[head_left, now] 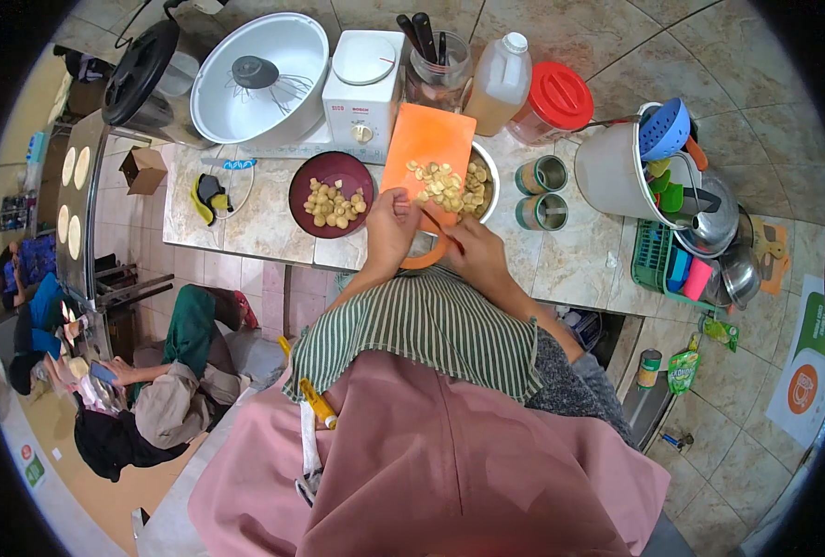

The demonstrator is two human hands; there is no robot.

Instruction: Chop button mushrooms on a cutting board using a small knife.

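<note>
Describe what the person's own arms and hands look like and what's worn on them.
Both hands, the left hand and the right hand, are bare, with no gloves visible. The left forearm is uncovered; a green and white striped cloth covers the upper arms. The right arm wears a grey speckled sleeve. A pink apron sits below.

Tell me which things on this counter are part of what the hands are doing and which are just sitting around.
In use: orange plastic cutting board; pale sliced pieces on it; white bowl partly under it; left hand on the board; right hand holding a thin knife.

Lying about: dark red bowl of pieces; two open tins; red-lidded jar; white bucket.
</note>
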